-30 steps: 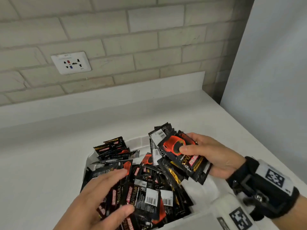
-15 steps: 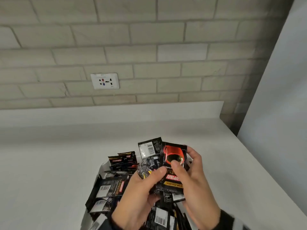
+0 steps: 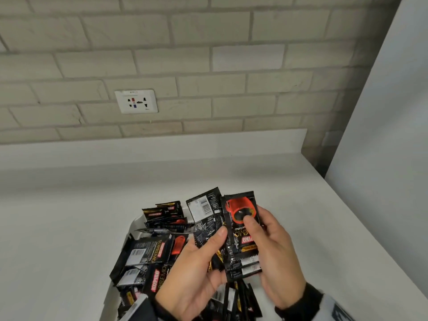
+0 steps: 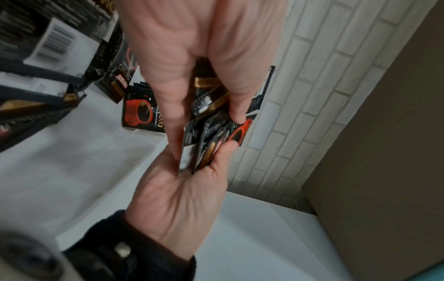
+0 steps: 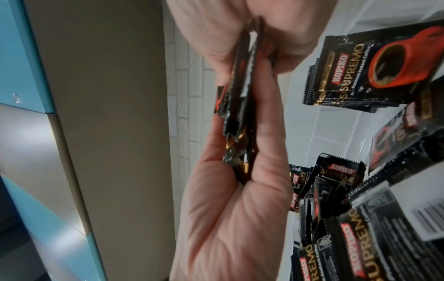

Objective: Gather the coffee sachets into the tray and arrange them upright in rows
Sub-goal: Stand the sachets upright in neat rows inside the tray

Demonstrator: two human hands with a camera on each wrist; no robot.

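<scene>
Both hands hold one bundle of black coffee sachets (image 3: 240, 242) above the white tray (image 3: 132, 228). My right hand (image 3: 266, 242) grips the bundle from the right, its thumb on the red cup print of the front sachet. My left hand (image 3: 199, 262) holds it from below left, with its thumb pressed on the sachets' left side. In the wrist views the bundle (image 4: 211, 133) (image 5: 240, 114) is edge-on, pinched between the two hands. Several loose sachets (image 3: 150, 256) lie jumbled in the tray. A few sachets (image 3: 165, 212) stand at its far end.
The tray sits on a white counter (image 3: 58, 228) against a brick wall with a socket (image 3: 136, 101). A grey panel (image 3: 382, 158) closes off the right side, where the counter's edge runs diagonally. Bare counter lies left of the tray and beyond it.
My left hand left the pile in the tray and came up to the bundle that my right hand held alone. Both hands now hold it, turned more upright.
</scene>
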